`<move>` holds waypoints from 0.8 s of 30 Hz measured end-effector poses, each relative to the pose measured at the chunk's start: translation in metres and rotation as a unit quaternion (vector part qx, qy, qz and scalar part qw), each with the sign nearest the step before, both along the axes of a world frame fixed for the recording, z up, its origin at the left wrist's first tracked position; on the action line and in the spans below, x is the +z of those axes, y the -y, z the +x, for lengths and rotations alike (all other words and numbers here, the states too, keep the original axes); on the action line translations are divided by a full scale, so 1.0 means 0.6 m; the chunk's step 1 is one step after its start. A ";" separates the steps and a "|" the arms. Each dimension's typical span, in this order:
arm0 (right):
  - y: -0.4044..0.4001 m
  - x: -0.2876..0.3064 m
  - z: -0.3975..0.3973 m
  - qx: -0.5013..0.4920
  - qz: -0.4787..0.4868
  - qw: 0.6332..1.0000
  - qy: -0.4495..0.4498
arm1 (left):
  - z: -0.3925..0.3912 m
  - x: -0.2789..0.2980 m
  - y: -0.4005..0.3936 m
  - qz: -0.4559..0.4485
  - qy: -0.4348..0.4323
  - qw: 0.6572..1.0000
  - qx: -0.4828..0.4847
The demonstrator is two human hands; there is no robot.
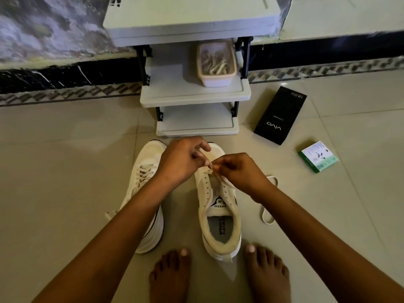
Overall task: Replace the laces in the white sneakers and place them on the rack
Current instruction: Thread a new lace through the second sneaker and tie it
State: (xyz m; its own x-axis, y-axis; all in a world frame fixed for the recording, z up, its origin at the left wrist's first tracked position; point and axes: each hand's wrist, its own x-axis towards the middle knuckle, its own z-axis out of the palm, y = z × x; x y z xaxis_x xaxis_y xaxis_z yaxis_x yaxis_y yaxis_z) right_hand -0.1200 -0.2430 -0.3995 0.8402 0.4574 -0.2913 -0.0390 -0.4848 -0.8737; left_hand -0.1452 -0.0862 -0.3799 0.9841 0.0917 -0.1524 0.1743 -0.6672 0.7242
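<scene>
Over the right sneaker (218,206) on the floor before the rack (194,95), the left hand (181,160) and right hand (238,173) both pinch a flat lace (220,177), which looks soft, limp and light, best held near its tip.

Your one wide-angle head camera looks forward and steeply down at the tiled floor (65,171), close over your forearms and bare feet, facing the rack (194,95) against the wall ahead.
</scene>
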 end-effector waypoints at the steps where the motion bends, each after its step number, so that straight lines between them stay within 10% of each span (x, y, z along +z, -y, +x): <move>1: -0.001 -0.003 -0.003 -0.025 0.036 0.998 -0.034 | -0.001 -0.002 0.002 -0.010 0.005 1.000 0.014; 8: 0.001 -0.034 -0.008 -0.088 0.014 0.996 -0.027 | -0.024 -0.025 0.002 -0.243 -0.101 0.963 0.067; 14: -0.005 -0.065 -0.022 -0.089 -0.059 0.994 -0.011 | -0.053 -0.069 0.015 -0.106 -0.206 0.972 0.029; 24: -0.023 -0.088 -0.023 -0.062 -0.121 0.988 0.070 | -0.055 -0.092 0.006 -0.180 -0.171 0.958 0.141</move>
